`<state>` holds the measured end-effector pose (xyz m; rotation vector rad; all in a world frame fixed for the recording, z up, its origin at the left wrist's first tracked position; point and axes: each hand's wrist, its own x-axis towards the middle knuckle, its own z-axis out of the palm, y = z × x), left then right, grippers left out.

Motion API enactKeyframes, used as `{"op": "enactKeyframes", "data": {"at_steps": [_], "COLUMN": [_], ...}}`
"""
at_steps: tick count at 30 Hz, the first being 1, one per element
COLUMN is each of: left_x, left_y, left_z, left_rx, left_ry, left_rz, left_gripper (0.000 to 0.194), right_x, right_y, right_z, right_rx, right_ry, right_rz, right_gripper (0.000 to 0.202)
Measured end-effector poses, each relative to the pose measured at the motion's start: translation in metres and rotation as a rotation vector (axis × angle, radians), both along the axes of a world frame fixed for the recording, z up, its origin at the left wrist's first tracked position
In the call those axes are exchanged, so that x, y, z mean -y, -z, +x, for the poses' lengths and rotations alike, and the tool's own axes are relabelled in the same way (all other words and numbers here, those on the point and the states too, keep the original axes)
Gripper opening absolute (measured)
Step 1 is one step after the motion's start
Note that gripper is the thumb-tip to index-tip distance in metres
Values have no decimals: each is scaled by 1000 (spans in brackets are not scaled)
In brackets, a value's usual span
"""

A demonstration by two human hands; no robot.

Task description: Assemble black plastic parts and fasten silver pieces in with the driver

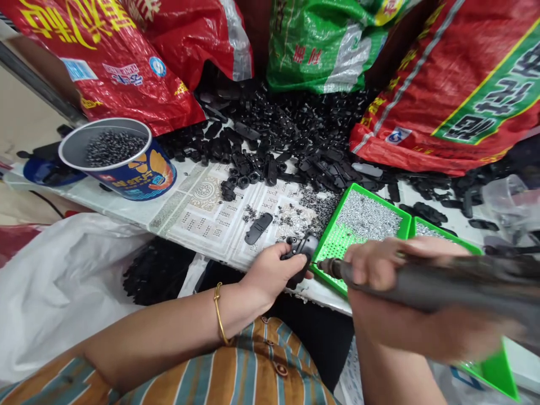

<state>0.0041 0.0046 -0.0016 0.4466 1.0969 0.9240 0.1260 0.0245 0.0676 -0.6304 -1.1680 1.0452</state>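
My left hand (272, 273) grips a small black plastic part (300, 250) at the table's near edge; a gold bangle circles that wrist. My right hand (379, 267) holds a dark powered screwdriver (422, 284), its tip pointing left toward the black part, close to it. Just behind the tool lies a green tray (329, 247) with a heap of small silver screws (367, 216). A single flat black part (258, 228) rests on the table beyond my left hand.
A big heap of black plastic parts (287, 135) fills the table's back, against red sacks (455, 84) and a green sack (324, 45). A tin can (122, 163) holding small dark pieces stands left. A white bag (63, 287) of black parts hangs below the table.
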Motion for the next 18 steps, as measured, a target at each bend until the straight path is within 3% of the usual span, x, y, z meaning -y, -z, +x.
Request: {"op": "enactKeyframes", "data": {"at_steps": [4,8,12,18], "left_x": [-3,-4,-5,-8], "left_y": [-9,-12,-5,-8], "left_z": [-12,-20,-18,-17], "left_rx": [167,255,157,47], "left_ry": [75,126,130,159], "left_rz": [-86,-87,-69,-53], "left_gripper": [21,38,24,31], "right_x": [-12,-36,-53,-61], "right_y": [-4,14,32,46], "right_z": [24,37,37,37], "right_rx": [23,7,5,16], "right_ry": [120,304,394,421], "right_rz": [139,55,2,-14], "right_gripper": [36,38,40,32]}}
